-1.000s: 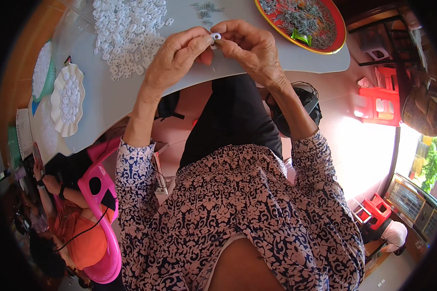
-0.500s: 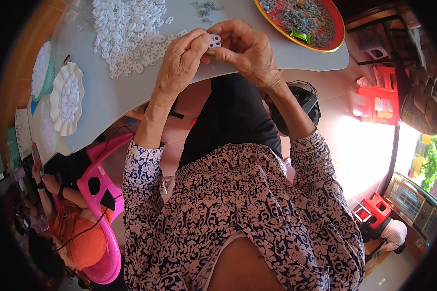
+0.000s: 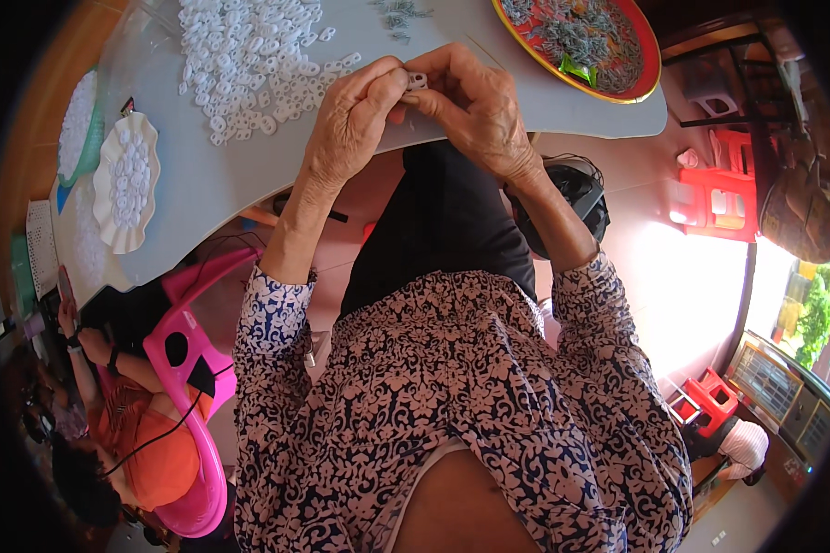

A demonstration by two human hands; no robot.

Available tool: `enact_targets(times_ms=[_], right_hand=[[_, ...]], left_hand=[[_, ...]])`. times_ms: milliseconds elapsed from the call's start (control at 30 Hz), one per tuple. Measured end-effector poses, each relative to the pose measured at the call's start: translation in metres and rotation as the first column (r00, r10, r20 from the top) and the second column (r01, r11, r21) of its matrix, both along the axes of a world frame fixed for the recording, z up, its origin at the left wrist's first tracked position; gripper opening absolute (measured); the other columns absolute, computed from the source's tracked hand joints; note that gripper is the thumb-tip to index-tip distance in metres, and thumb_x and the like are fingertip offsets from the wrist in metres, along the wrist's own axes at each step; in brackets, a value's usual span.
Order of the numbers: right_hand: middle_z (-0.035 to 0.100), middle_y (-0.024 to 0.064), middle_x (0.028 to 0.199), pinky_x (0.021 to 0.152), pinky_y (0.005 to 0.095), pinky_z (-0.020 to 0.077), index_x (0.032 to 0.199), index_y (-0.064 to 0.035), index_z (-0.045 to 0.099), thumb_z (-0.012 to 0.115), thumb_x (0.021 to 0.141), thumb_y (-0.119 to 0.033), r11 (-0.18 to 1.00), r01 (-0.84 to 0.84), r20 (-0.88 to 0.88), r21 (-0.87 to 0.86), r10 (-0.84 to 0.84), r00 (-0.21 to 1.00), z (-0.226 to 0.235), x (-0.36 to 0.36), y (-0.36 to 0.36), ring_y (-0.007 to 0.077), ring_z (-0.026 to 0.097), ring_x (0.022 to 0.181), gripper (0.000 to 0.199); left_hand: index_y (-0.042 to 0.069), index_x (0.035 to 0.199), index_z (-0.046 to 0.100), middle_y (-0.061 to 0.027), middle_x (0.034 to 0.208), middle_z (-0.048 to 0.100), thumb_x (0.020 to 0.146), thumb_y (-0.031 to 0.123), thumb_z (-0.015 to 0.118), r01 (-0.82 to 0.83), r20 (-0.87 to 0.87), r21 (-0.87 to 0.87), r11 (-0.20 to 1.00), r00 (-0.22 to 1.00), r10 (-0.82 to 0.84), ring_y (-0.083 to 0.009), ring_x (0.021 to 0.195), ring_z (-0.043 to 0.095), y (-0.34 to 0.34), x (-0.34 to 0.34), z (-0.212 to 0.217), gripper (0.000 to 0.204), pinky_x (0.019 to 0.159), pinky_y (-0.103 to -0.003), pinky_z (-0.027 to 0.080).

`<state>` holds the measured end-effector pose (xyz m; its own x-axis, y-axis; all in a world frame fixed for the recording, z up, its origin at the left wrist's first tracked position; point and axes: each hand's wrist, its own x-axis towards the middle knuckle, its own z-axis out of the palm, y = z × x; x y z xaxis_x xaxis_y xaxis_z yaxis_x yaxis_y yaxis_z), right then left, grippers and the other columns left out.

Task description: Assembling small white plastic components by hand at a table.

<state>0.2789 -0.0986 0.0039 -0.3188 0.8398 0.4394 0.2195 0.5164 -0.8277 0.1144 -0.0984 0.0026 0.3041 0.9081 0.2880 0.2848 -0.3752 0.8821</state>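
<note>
Above the table's near edge, my left hand point(image 3: 355, 124) and my right hand point(image 3: 478, 115) meet with their fingertips closed around one small white plastic piece with holes point(image 3: 417, 80). Part of the piece shows between the fingers; the left fingertips hide the rest. Whether a smaller part is also pinched there, I cannot tell. Just beyond my left hand spreads a heap of similar white pieces point(image 3: 244, 60). Several thin grey metal bits point(image 3: 400, 16) lie past my fingers. More of these bits fill a round red tray with a gold rim point(image 3: 653, 51), beside a green wrapper point(image 3: 576, 70).
A cream scalloped dish point(image 3: 107, 221) of white pieces stands on the grey table point(image 3: 194, 194) at left, near a green basket point(image 3: 89, 147). Another person in orange point(image 3: 161, 461) sits by a pink chair point(image 3: 189, 346) at lower left. Red stools point(image 3: 719, 198) stand at right.
The white piece has tilted between my fingers, so less of its holed face shows. Both hands remain together at the table edge; the whole view has shifted slightly.
</note>
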Motion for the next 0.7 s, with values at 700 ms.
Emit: enact_targets(times_ms=[700], right_hand=[[0.064,0.0046,0.073,0.056,0.0235,0.0465,0.093,0.0024,0.061,0.060,0.089,-0.014,0.972,-0.090,-0.101,-0.217,0.069,0.993,-0.001,0.010,0.006,0.0075,0.056,0.062,0.017]], left_hand=[[0.001,0.082,0.049,-0.0066,0.065,0.045,0.092,0.025,0.042,0.026,0.059,-0.078,0.997,0.998,-0.021,-0.0174,0.059,0.045,-0.006,-0.001,0.001,0.027,0.058,-0.029,0.039]])
